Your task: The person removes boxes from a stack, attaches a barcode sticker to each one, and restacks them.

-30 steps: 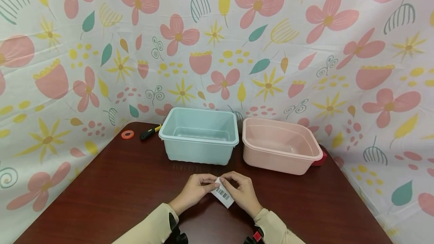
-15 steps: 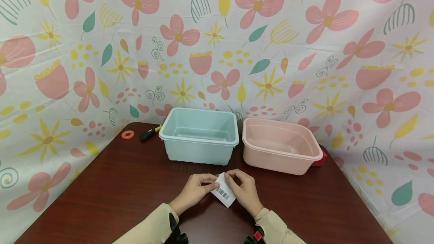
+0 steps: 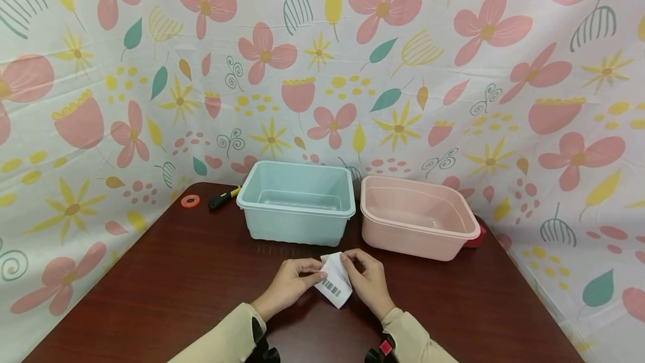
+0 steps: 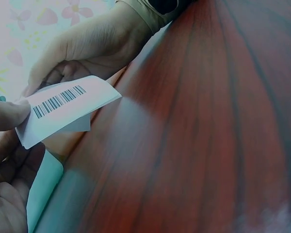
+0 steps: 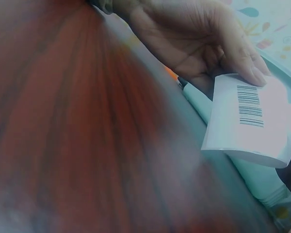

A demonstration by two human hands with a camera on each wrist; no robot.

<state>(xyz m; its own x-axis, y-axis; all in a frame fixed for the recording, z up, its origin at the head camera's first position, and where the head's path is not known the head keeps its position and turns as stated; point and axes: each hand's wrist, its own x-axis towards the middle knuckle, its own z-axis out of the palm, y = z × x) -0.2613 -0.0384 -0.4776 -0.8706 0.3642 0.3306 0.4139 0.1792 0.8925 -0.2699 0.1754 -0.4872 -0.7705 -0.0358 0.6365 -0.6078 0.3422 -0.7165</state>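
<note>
Above the table in the head view, both hands hold a folded white paper [image 3: 336,273] printed with a barcode. My left hand [image 3: 291,283] pinches its left edge between thumb and fingers. The fingertips of my right hand [image 3: 370,283] pinch its upper right edge. In the left wrist view the paper [image 4: 63,109] bends over, with a second layer peeking out underneath. The right wrist view shows the paper [image 5: 247,119] with a curved lower edge and the left thumb [image 5: 247,68] pressed on its top by the barcode.
Behind the hands stand a light blue plastic bin [image 3: 297,224] and a pink one [image 3: 410,240]. A black and yellow handled tool [image 3: 221,199] and an orange ring [image 3: 190,201] lie at the back left. Something red [image 3: 475,238] shows behind the pink bin. A floral cloth [image 3: 322,71] hangs behind.
The right hand has shifted slightly up and right, drawing the paper's upper part with it. More of the white paper shows between the hands. The left hand stays nearly still.
</note>
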